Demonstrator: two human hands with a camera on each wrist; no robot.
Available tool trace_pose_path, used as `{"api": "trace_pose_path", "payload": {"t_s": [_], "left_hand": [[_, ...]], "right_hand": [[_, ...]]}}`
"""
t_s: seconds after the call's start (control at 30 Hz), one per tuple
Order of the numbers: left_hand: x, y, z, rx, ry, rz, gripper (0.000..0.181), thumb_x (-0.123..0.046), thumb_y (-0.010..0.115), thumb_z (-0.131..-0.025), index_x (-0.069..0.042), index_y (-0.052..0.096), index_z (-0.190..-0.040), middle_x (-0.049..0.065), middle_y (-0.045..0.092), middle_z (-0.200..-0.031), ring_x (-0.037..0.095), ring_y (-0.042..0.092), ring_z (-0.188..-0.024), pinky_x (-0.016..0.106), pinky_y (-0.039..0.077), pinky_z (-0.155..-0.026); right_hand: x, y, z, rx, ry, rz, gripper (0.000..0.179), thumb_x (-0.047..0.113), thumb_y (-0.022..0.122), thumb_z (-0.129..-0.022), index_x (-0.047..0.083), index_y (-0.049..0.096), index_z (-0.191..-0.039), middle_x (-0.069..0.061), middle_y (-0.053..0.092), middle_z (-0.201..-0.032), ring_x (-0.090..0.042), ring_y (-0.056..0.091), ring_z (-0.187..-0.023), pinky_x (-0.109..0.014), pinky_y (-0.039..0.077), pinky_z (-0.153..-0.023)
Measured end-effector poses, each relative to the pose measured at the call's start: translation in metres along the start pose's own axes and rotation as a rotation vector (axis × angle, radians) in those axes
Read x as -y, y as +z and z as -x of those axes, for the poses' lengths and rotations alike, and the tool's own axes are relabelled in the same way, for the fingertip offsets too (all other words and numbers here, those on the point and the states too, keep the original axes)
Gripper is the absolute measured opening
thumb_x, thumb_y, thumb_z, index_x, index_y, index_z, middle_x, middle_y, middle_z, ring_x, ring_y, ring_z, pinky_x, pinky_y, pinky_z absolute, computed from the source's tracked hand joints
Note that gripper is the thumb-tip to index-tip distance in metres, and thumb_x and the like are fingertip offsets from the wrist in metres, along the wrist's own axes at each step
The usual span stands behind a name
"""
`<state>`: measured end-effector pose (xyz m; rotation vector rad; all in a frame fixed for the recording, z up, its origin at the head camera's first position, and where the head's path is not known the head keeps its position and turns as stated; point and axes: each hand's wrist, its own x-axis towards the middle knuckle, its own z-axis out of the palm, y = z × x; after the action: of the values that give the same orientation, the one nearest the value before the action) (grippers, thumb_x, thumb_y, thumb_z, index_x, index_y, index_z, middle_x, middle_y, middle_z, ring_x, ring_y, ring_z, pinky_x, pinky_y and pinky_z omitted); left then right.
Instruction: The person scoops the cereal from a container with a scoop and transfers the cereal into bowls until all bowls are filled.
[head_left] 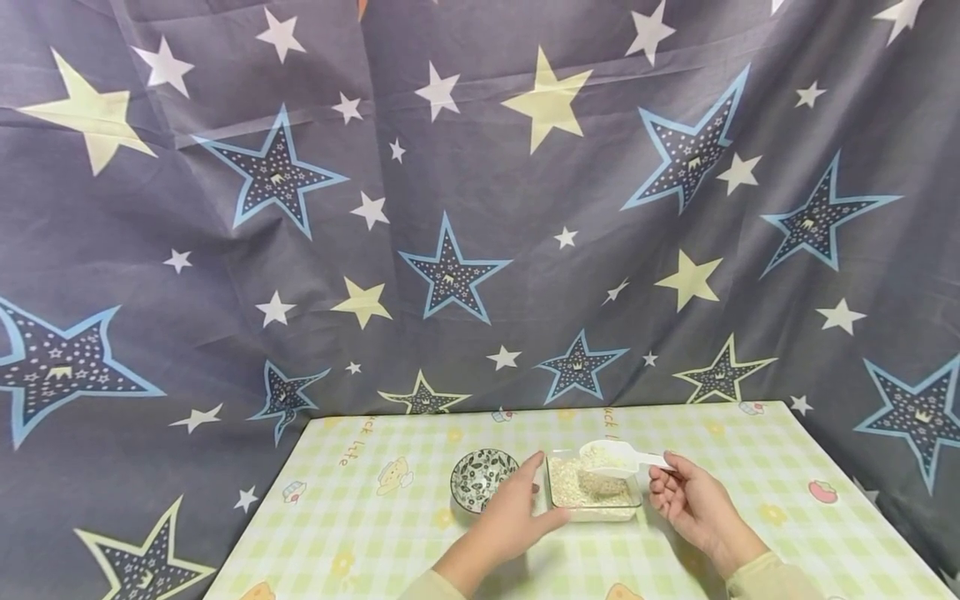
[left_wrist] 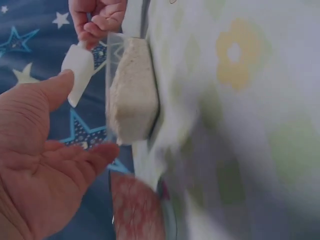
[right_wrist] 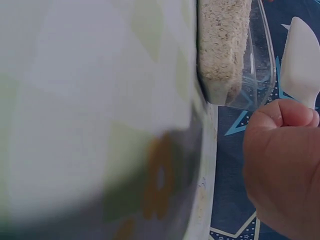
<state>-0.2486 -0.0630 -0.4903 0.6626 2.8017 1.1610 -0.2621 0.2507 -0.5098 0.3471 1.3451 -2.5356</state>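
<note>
We see a dark grey cloth curtain printed with stars [head_left: 480, 192] behind a bench covered in green-and-cream checked cloth [head_left: 300, 533]. On it, between our two hands, sits a clear, glass-like rectangular container [head_left: 600, 515] filled with pale flakes [head_left: 570, 485]. Our left hand [head_left: 513, 512] is at its left side, thumb and fingers spread; whether they touch the wall we cannot tell. Our right hand [head_left: 693, 500] pinches the handle of a white scoop [head_left: 630, 457], held above the container and carrying flakes. Left of the container, partly behind our left hand, stands a round black-and-white leaf-patterned ceramic-looking bowl [head_left: 474, 482]. We judge the step in hand to be lifting out a scoopful; the next move likely calls for keeping the scoop level over the rim.
</note>
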Motion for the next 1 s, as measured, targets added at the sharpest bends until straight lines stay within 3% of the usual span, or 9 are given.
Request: {"api": "trace_pose_path", "payload": {"t_s": [0.13,0.2,0.37,0.47,0.77,1.0], "left_hand": [[0.015,-0.026,0.021,-0.052,0.050,0.021,0.078,-0.044,0.080,-0.095,-0.010,0.049,-0.158,0.012,0.063,-0.151,0.025,0.071,-0.112,0.031,0.064,-0.089],[0.024,-0.040,0.030,-0.101,0.062,0.008,0.073,-0.044,0.080,-0.095,-0.012,0.053,-0.156,0.011,0.066,-0.146,0.023,0.070,-0.108,0.029,0.062,-0.087],[0.050,-0.070,0.046,-0.237,0.003,-0.059,0.077,-0.046,0.083,-0.091,-0.013,0.054,-0.155,0.016,0.063,-0.149,0.036,0.063,-0.130,0.057,0.057,-0.108],[0.065,-0.079,0.050,-0.266,-0.057,-0.081,0.085,-0.052,0.085,-0.088,-0.013,0.053,-0.156,0.017,0.061,-0.152,0.040,0.056,-0.140,0.066,0.051,-0.113],[0.083,-0.073,0.050,-0.238,-0.072,-0.128,0.108,-0.063,0.086,-0.080,-0.007,0.044,-0.162,0.021,0.055,-0.158,0.046,0.046,-0.147,0.071,0.047,-0.116],[0.089,-0.067,0.045,-0.222,-0.108,-0.131,0.111,-0.061,0.088,-0.079,-0.007,0.040,-0.164,0.023,0.053,-0.159,0.046,0.044,-0.149,0.072,0.044,-0.118]], "right_hand": [[0.005,0.004,0.001,0.029,-0.006,0.014,0.031,0.031,0.035,-0.118,0.011,0.056,-0.105,0.005,0.068,-0.086,-0.003,0.059,-0.074,-0.016,0.052,-0.066],[0.007,0.005,0.001,0.036,-0.009,0.012,0.031,0.031,0.036,-0.117,0.011,0.056,-0.105,0.004,0.068,-0.087,-0.003,0.059,-0.074,-0.016,0.052,-0.066],[0.014,0.013,0.002,0.039,-0.025,0.015,0.028,0.031,0.037,-0.117,0.011,0.054,-0.109,0.003,0.067,-0.088,-0.004,0.059,-0.075,-0.016,0.053,-0.066],[0.017,0.021,0.002,0.062,-0.031,0.017,0.029,0.031,0.037,-0.117,0.011,0.055,-0.107,0.004,0.067,-0.088,-0.004,0.058,-0.076,-0.016,0.052,-0.066],[0.016,0.048,-0.004,0.124,-0.058,0.053,0.030,0.029,0.035,-0.118,0.012,0.055,-0.103,0.005,0.068,-0.085,-0.003,0.059,-0.074,-0.014,0.053,-0.066],[0.013,0.069,-0.008,0.159,-0.044,0.070,0.032,0.029,0.037,-0.118,0.008,0.058,-0.106,0.005,0.069,-0.084,-0.002,0.060,-0.074,-0.014,0.053,-0.065]]}}
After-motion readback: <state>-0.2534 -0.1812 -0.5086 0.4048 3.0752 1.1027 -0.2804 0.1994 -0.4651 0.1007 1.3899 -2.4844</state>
